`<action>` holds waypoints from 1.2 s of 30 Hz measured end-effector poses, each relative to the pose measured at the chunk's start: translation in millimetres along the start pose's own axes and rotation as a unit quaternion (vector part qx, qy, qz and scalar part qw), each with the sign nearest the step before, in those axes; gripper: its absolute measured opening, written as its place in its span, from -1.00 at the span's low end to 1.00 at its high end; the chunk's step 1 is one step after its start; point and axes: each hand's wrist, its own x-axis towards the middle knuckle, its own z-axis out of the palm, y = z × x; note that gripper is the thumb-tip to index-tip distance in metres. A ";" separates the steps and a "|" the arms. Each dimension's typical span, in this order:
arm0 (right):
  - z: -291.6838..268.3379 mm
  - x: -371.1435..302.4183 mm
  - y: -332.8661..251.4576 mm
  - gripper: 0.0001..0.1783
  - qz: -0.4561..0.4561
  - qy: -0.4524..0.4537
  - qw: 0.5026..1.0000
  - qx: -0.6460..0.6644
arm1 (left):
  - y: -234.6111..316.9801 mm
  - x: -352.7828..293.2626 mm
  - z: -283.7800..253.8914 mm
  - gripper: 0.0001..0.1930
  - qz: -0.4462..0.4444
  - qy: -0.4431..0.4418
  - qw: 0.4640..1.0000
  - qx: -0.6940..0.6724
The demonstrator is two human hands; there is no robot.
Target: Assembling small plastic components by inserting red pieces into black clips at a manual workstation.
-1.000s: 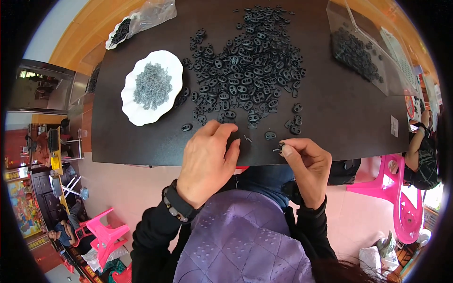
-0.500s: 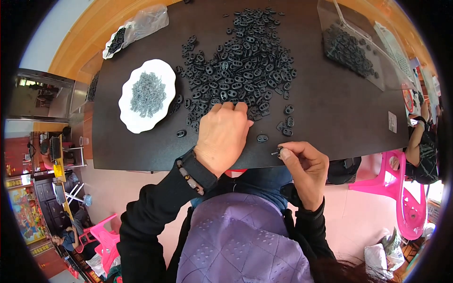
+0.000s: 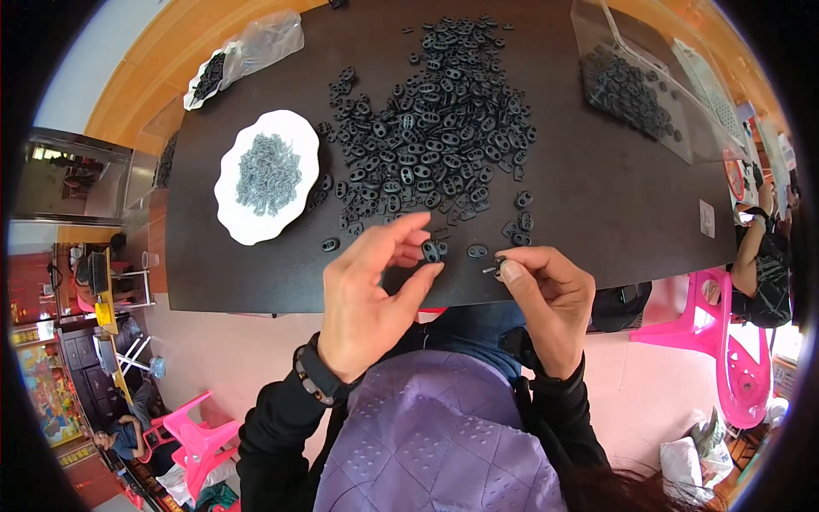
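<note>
A black two-hole cord lock piece (image 3: 433,251) is at the fingertips of my left hand (image 3: 363,294), between thumb and bent fingers, with the forefinger lifted away. Between thumb and forefinger, my right hand (image 3: 554,299) pinches a small black cord lock part (image 3: 502,264); a thin metal spring (image 3: 489,270) sticks out of it toward the left. The two hands are apart, near the table's front edge. Just beyond them spreads a large pile of black cord lock parts (image 3: 426,136). One loose cord lock piece (image 3: 477,252) lies between my hands.
A white scalloped plate (image 3: 229,192) of small metal springs stands left on the dark table (image 3: 597,196). Behind it is a white dish (image 3: 193,101) with black parts and a plastic bag (image 3: 271,38). A clear bin (image 3: 695,145) stands far right. Pink chairs (image 3: 712,320) flank the table.
My left hand has drawn back from the pile's near edge and turned, now with a two-hole piece at its fingertips. My right hand keeps its pinch and has shifted slightly.
</note>
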 end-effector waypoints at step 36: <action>1.1 36.1 2.1 -0.82 0.026 -0.042 0.998 0.044 | 1.9 9.4 11.5 -0.26 0.004 -0.029 1.000 -0.006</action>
